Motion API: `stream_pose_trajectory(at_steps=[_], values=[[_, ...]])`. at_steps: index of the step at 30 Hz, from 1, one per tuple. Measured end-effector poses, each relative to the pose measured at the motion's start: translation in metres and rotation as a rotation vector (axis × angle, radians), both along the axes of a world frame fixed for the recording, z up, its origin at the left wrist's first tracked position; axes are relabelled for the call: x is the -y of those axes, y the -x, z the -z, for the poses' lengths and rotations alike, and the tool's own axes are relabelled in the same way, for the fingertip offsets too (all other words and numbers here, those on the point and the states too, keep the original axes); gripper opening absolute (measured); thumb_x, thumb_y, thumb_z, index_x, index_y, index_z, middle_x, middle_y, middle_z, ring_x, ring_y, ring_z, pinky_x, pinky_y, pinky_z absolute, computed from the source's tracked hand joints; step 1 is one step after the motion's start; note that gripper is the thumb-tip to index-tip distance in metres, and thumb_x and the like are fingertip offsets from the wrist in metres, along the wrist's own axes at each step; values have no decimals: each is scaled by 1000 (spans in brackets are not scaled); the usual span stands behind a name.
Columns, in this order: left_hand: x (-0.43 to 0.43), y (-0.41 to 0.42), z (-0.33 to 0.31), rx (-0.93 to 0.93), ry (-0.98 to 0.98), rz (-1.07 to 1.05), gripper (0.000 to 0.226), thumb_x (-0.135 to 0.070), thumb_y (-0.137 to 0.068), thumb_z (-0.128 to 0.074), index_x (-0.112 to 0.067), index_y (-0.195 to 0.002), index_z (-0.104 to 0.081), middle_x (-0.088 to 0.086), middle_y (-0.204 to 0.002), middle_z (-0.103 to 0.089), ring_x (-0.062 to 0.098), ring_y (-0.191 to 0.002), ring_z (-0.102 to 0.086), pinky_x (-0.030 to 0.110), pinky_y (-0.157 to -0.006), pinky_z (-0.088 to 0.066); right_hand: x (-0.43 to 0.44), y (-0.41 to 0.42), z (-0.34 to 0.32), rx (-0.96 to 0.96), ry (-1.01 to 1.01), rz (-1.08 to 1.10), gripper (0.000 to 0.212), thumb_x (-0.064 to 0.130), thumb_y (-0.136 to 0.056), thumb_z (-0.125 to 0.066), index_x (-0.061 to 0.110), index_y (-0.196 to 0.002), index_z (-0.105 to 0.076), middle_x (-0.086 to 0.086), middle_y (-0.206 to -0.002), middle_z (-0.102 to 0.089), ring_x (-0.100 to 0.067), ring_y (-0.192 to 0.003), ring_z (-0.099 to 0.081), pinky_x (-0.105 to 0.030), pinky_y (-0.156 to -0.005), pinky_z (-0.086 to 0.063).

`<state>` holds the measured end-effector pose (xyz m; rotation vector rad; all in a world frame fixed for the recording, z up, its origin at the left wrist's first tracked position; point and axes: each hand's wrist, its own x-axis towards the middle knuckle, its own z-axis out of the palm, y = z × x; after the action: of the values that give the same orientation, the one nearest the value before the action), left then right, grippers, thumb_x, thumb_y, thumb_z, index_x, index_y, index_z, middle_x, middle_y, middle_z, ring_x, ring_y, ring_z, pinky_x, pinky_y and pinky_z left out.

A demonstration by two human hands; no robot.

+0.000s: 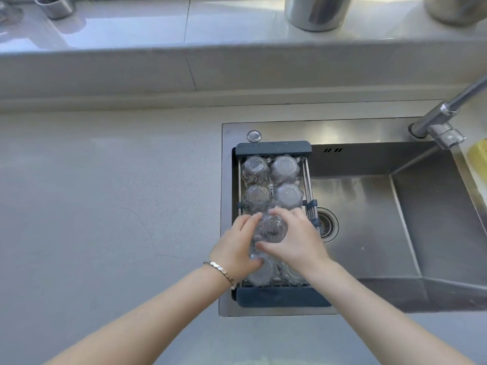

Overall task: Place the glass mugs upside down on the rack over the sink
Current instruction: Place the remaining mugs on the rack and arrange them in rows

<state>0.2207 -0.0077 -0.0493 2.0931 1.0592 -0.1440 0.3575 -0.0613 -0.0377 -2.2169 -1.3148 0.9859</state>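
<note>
A dark-framed wire rack (272, 148) spans the left end of the steel sink (411, 233). Several clear glass mugs stand upside down on it, among them one at the far left (255, 169) and one at the far right (285, 168). Over the rack's middle, my left hand (234, 248) and my right hand (295, 241) both grip one glass mug (271, 229), bottom up. More mugs (263, 272) sit at the rack's near end, partly hidden under my hands.
A chrome faucet (442, 119) reaches in from the right above the basin; the drain (328, 223) lies just right of the rack. A yellow sponge (478, 154) sits at the right edge. Grey countertop (105, 206) extends left. Metal pots (316, 11) stand on the back ledge.
</note>
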Motion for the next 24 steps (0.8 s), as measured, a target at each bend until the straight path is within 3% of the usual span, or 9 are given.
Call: stream_pose_trajectory(at_steps=[4, 6, 9, 12, 14, 17, 21, 24], values=[[1, -12, 13, -9, -40, 40, 86, -33, -70, -76, -19, -140, -29, 1, -141, -39, 22, -123, -46, 35, -104, -42, 12, 2, 4, -177, 24, 218, 59, 34, -73, -74, 27, -127, -51, 0, -116, -46, -9, -103, -47, -19, -84, -34], [1, -17, 19, -35, -34, 19, 83, -34, -70, -75, -16, -138, -32, 3, -139, -40, 22, -119, -49, 33, -99, -44, 16, 7, 9, -242, 43, 223, 50, 28, -79, -67, 26, -127, -52, 0, -114, -47, -13, -108, -51, -22, -86, -38], [-1, -20, 24, -93, -65, 24, 79, -33, -73, -71, -16, -138, -31, 4, -138, -41, 23, -115, -53, 33, -93, -47, 19, 13, 17, -300, 101, 186, 53, 20, -84, -56, 26, -135, -43, -1, -128, -46, -16, -115, -52, -32, -99, -43], [-7, -23, 24, -143, -95, 9, 79, -40, -74, -68, -17, -139, -30, 4, -135, -43, 23, -114, -54, 35, -91, -50, 16, 1, 17, -316, 81, 153, 48, 15, -83, -54, 24, -131, -49, -2, -130, -53, -14, -107, -57, -33, -100, -45], [-11, -25, 24, -201, -92, 2, 81, -42, -74, -67, -17, -140, -28, 5, -134, -45, 25, -113, -55, 37, -91, -51, 17, -15, 16, -188, 20, 127, 39, 10, -84, -54, 19, -121, -57, -2, -122, -58, -11, -101, -55, -29, -96, -45], [-15, -32, 25, -292, -93, 22, 80, -41, -75, -67, -15, -139, -27, 8, -132, -47, 26, -112, -55, 37, -90, -51, 20, -42, 20, 88, 66, 64, 39, 10, -83, -55, 20, -121, -55, -2, -127, -52, -19, -118, -46, -34, -98, -41], [-12, -43, 33, -411, -130, 62, 74, -41, -76, -67, -13, -135, -32, 9, -128, -51, 28, -119, -45, 37, -94, -46, 16, -55, 27, 181, 355, -89, 64, 31, -75, -68, 29, -133, -39, -5, -131, -44, -26, -121, -43, -38, -92, -45], [-13, -45, 38, -461, -158, 11, 63, -46, -75, -65, -12, -123, -42, 8, -120, -57, 27, -116, -42, 35, -91, -43, 8, -44, 34, 314, 403, -92, 70, 50, -76, -65, 22, -134, -35, -12, -126, -44, -32, -113, -51, -38, -85, -48]])
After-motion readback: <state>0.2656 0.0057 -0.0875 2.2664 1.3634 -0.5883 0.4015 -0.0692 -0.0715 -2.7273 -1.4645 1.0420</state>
